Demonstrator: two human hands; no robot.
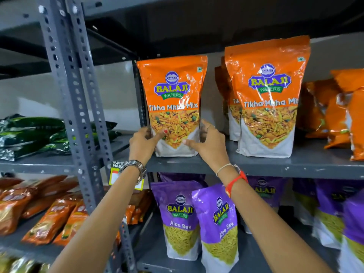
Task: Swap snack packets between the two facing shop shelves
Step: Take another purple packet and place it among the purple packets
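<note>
My left hand (144,141) and right hand (209,143) clasped the orange Tikha Mitha Mix packet (173,99). It stood upright on the grey shelf (275,164).

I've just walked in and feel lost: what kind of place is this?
Most likely a small grocery or snack shop. Grey metal shelves carry rows of branded packets, orange Tikha Mitha Mix packets above purple Aloo Sev packets, and a yellow price tag hangs on the shelf edge.
</note>
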